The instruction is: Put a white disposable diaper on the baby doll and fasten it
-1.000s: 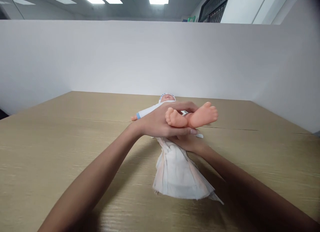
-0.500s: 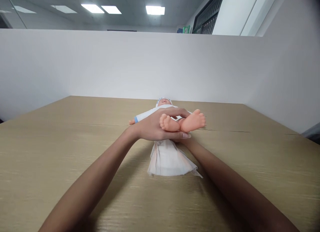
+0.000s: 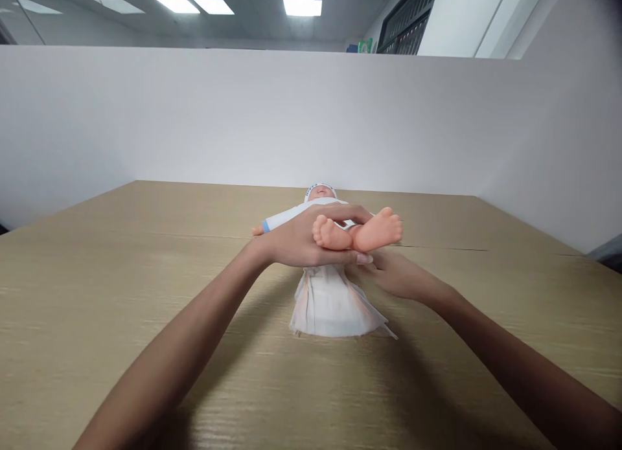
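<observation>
A baby doll (image 3: 381,230) lies on its back with its bare feet raised towards me; it wears a white top with blue cuffs and a white cap. My left hand (image 3: 299,241) is wrapped round the doll's lower legs, thumb below and fingers above. Under the legs a white diaper (image 3: 335,307) is spread on the table, its near end fanned out and its far part hidden behind my left hand. My right hand (image 3: 401,275) reaches in from the right beside the diaper, below the doll's feet. Its fingertips are hidden, so their grip does not show.
The wood-grain table (image 3: 146,307) has a thin seam running across it behind the doll. A white partition (image 3: 311,120) rises at its far edge, and a white wall stands on the right.
My right hand has drawn out to the right from beneath the doll's legs, so its back now shows. My left hand keeps hold of the legs. The view has tilted slightly down.
</observation>
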### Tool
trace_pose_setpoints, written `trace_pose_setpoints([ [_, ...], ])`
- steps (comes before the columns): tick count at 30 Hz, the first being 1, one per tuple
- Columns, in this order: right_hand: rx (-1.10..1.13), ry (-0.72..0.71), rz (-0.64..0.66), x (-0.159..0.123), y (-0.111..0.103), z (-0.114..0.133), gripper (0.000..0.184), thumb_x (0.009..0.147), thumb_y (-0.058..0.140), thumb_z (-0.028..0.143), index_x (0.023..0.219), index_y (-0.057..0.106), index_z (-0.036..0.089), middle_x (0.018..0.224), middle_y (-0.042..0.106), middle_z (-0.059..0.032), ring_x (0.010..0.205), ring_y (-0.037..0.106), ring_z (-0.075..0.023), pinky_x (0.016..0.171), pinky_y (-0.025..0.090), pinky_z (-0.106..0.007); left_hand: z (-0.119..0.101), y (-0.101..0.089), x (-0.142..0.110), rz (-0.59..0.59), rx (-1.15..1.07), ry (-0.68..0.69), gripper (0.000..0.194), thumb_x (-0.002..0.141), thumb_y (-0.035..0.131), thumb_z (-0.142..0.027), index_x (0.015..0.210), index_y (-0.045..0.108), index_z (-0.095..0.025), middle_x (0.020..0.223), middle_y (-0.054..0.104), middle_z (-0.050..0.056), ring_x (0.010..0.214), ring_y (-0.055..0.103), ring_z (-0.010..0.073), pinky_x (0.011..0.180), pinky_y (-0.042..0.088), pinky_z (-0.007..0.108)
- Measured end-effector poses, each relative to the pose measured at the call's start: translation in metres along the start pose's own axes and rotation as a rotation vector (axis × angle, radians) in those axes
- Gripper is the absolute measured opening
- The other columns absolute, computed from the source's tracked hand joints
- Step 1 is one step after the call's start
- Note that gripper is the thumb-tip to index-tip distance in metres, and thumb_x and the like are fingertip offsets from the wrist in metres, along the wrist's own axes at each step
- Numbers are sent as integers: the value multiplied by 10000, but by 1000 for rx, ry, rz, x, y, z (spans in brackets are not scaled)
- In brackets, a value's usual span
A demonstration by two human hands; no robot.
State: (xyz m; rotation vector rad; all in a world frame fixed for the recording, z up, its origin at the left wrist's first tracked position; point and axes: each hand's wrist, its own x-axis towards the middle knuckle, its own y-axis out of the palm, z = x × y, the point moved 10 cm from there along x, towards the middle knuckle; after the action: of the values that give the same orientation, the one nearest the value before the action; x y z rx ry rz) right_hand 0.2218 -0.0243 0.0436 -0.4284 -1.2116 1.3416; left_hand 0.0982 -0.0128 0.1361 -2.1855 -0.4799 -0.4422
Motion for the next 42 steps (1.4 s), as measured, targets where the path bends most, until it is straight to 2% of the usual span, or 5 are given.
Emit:
trace_pose_setpoints([
  [4, -24, 236, -103, -28, -27, 15, 321, 1066, 598, 518, 1235, 704, 268, 1087, 804, -79, 916, 761, -306, 702, 607, -407, 0, 9, 1, 15, -2, 14, 325, 928, 830, -397, 1203, 760, -238, 1211, 788, 74, 1121, 718, 251, 1035, 545, 411],
  [9, 177, -60, -163, -19, -27, 44, 149, 1045, 609, 342, 1144, 684, 259, 1185, 772, -82, 1149, 719, -282, 1010, 607, -453, -6, 15, -11, -12, 29, 50, 363, 922, 848, -383, 1262, 776, -278, 1332, 750, 95, 1244, 685, 278, 1116, 533, 463],
  [23, -48, -456, 97, -77, 29, -29, 347, 1122, 474, 212, 1304, 757, 296, 1472, 726, -78, 1519, 574, -266, 1215, 521, -483, 49, 47, -136, 220, 384, 25, 534, 1017, 646, -201, 1547, 589, -229, 1512, 700, 141, 1522, 554, 334, 1276, 464, 564],
  [36, 166, -303, 200, -76, 28, -51, 467, 1136, 443, 198, 1474, 706, 383, 1600, 652, -28, 1519, 584, -239, 1220, 555, -418, 61, 54, -144, 322, 326, -287, 590, 1104, 516, -134, 1657, 475, -334, 1712, 522, 34, 1620, 447, 254, 1307, 448, 471],
  [42, 71, -184, 221, -83, 24, -26, 458, 1082, 623, 397, 1531, 624, 307, 1590, 653, -78, 1531, 567, -312, 1221, 549, -503, 48, 60, -132, 141, 391, -431, 703, 987, 753, -524, 1587, 481, -277, 1592, 569, 134, 1397, 622, 354, 1164, 551, 527],
])
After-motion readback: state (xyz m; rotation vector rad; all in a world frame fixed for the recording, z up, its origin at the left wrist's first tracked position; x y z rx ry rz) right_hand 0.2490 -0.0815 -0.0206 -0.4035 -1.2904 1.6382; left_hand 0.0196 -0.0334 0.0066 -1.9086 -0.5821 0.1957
